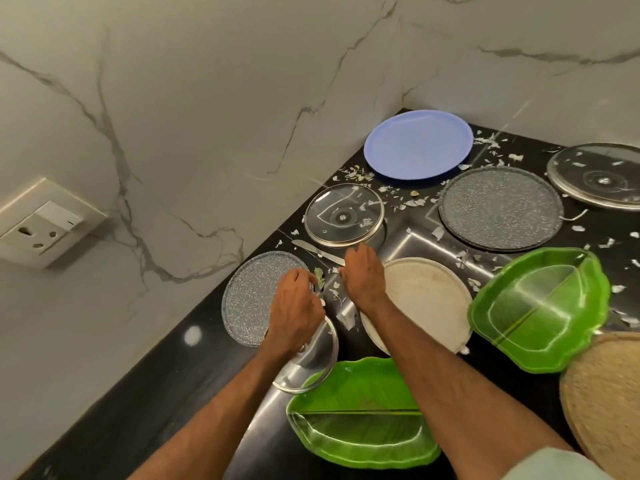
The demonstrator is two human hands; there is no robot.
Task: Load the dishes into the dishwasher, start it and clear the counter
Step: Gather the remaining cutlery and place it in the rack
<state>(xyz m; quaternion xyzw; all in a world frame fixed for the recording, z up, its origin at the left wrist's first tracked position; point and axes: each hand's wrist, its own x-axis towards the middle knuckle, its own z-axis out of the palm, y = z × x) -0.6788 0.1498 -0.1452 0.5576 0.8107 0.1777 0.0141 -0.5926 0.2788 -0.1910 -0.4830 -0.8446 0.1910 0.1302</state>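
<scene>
Dishes lie spread over a black counter strewn with pale food scraps. My left hand hovers between a grey speckled plate and a glass lid, its fingers curled around small scraps and a green leaf bit. My right hand reaches down beside it, knuckles up, with its fingertips at the near end of a butter knife. Its fingers are hidden, so a grip on the knife cannot be told. A small glass lid sits just beyond the knife.
A cream plate lies under my right wrist. Two green leaf-shaped trays, a dark speckled plate, a blue plate, a large glass lid and a woven mat fill the counter. Marble walls enclose the corner; a wall socket is at left.
</scene>
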